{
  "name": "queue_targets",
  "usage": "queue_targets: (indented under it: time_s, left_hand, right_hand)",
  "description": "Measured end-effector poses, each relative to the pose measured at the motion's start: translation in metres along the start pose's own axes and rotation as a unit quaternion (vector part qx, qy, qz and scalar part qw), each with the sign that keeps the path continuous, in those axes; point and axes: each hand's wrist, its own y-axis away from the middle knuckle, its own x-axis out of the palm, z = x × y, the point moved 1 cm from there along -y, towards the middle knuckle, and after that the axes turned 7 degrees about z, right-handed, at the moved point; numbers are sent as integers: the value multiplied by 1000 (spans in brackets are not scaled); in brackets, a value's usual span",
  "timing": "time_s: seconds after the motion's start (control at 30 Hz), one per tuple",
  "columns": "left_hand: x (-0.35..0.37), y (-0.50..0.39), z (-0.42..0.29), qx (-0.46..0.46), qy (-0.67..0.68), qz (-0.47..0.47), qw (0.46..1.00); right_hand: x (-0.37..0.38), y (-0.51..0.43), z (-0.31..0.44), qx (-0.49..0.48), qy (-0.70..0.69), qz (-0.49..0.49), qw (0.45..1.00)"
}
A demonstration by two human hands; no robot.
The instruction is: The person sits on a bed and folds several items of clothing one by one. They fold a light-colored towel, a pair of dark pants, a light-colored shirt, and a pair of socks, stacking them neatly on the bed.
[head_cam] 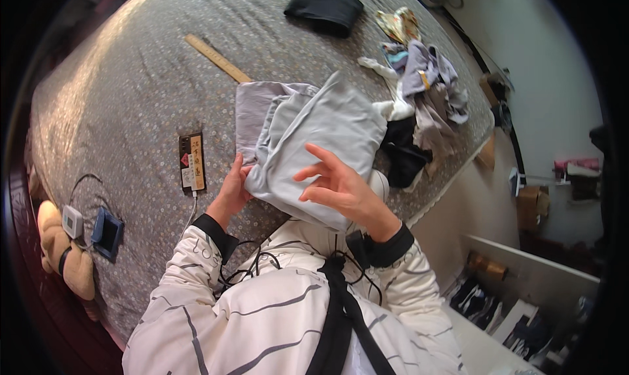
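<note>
A folded light grey garment point(339, 124) lies at the person's lap, tilted over a folded pale mauve cloth point(253, 109). My left hand point(233, 191) grips the lower left edge of the grey garment, its thumb at the mauve cloth. Above the grey fabric is my right hand point(339, 191), its fingers apart and holding nothing; whether a fingertip touches the cloth I cannot tell. Behind the mauve cloth a wooden ruler point(216, 58) rests on the flowered bedspread point(142, 105).
Crumpled clothes point(422, 75) and a black garment point(405, 154) lie at the right. Farther back is a folded black garment point(324, 6). A phone point(191, 164) with a cable, a blue case point(106, 233) and a plush toy point(66, 252) are at left. An open drawer point(530, 262) stands lower right.
</note>
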Motion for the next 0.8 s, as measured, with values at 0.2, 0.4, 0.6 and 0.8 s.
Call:
queue_targets:
  time_s: [0.2,0.4,0.6,0.8]
  left_hand:
    - [-1,-11,9,-33,-185,-135,973]
    - [50,-20,-8,-12,-295,-68,953]
    - [162,15,-49,126,59,119,983]
    - [208,11,-133,219,5,147,965]
  right_hand:
    - [-61,50,-53,72,149,-341,925]
    - [-47,53,-75,72,-193,-287,936]
    - [-23,37,-75,63,-386,-221,893]
    - [-42,6,-9,7,-202,-232,952]
